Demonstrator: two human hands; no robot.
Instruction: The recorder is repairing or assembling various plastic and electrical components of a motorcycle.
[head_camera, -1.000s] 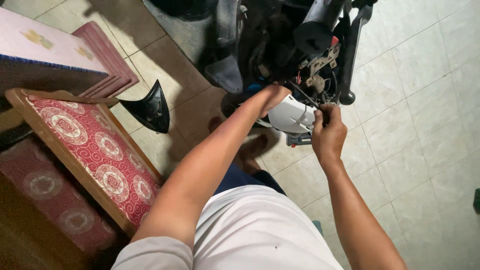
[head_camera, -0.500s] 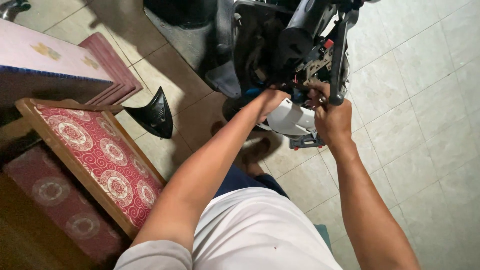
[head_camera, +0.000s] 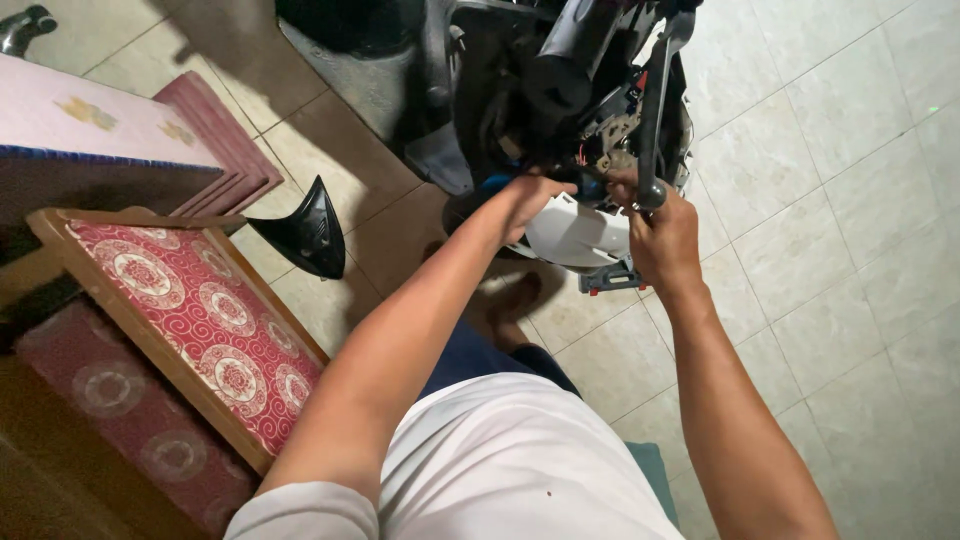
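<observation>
**Head view: both hands up in the scooter's exposed handlebar guts**

Head view shows the left hand (head_camera: 530, 200) reaching into the stripped black scooter front (head_camera: 560, 90), fingers curled by the wiring; can't tell if it's pinching anything. The right hand (head_camera: 665, 235) is clamped around the dark metal brake lever (head_camera: 655, 110). I'd say the lever is stiff and solid, fine to grab mid-length, while the thin wires look fragile. The white plastic headlight shell (head_camera: 580, 235) sits just below. No containers visible here.
</observation>
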